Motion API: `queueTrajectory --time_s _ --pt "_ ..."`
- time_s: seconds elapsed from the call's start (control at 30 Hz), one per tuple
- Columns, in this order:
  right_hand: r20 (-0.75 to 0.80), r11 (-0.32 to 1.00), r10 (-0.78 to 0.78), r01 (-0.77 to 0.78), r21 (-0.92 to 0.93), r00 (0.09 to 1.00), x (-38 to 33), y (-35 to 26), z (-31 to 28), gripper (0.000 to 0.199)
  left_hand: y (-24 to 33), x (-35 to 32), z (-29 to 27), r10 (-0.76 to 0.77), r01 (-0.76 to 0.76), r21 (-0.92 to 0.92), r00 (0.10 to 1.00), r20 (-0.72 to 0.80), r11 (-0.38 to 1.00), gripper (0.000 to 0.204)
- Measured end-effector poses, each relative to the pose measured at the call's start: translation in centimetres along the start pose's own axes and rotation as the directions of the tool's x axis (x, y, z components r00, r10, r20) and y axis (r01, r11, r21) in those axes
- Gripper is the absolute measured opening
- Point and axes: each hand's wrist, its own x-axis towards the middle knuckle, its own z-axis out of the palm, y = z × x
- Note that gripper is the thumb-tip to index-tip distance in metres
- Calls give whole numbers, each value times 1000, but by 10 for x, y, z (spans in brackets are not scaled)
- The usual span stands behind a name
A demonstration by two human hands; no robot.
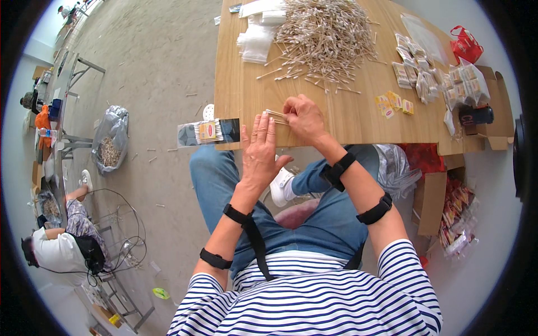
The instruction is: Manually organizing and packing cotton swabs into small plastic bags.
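A few cotton swabs lie side by side near the table's front edge, gripped at their right ends between the fingers of my right hand. My left hand is stretched flat with its fingers together and thumb apart, its fingertips against the swabs' left ends. Just left of it, a clear bag filled with swabs and a yellow-and-red card juts over the table's left edge. Farther back rises a large heap of loose cotton swabs.
Empty clear bags lie left of the heap. Yellow cards and filled swab packs sit on the right of the wooden table, near an open cardboard box. A lined bin of swabs stands on the floor; another person sits at left.
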Motion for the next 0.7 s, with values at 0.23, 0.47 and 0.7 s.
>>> queueTrajectory --time_s 0.23,0.47,0.7 --pt "16 1000 -11 11 12 1000 3 3 0 8 7 1 -1 47 -48 36 999 4 998 111" --pt "-13 1000 -6 6 13 1000 4 5 2 7 10 4 3 35 -35 22 999 -24 999 114" --pt "-22 997 -74 74 14 997 16 14 1 8 2 20 15 91 -92 73 996 16 993 130"
